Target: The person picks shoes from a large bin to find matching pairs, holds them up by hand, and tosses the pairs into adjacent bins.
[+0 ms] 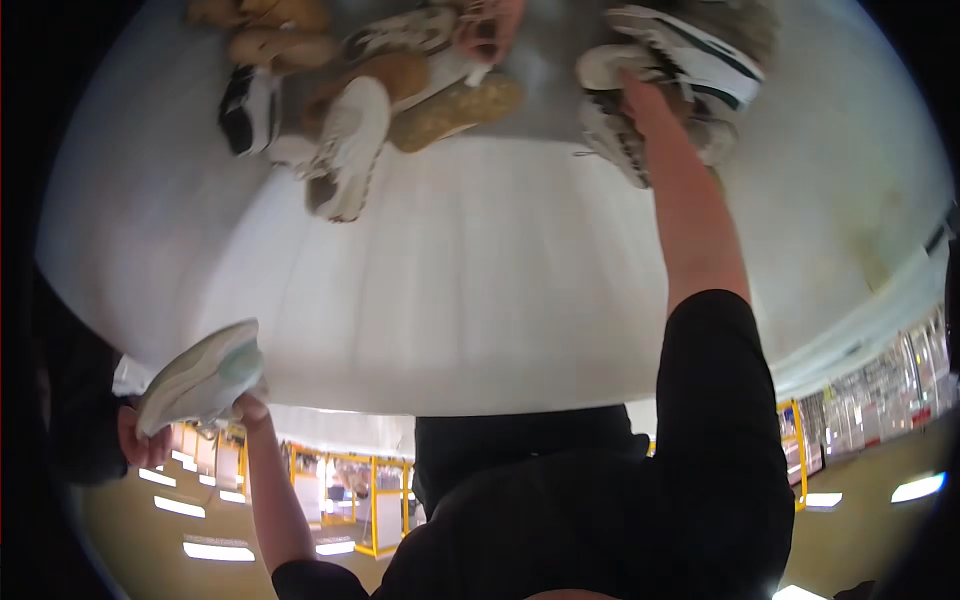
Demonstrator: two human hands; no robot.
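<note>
My left hand (251, 408), low on the left, is closed on one end of a pale sneaker (205, 372) with a light green patch. Another person's hand (143, 440) touches the other end of that sneaker. My right hand (640, 95) reaches far forward to a small pile at the upper right, its fingers closed on a cream sneaker (605, 68); my fingertips are partly hidden. Against it lie a white sneaker with a dark green stripe (715, 65) and a grey laced sneaker (615, 135).
Several shoes lie heaped at the upper left, among them a white sneaker (355, 135), a black and white shoe (250, 110), a tan-soled shoe (458, 110) and a pink shoe (488, 30). They rest on a pale table (480, 290). Yellow-framed racks (375, 500) stand behind me.
</note>
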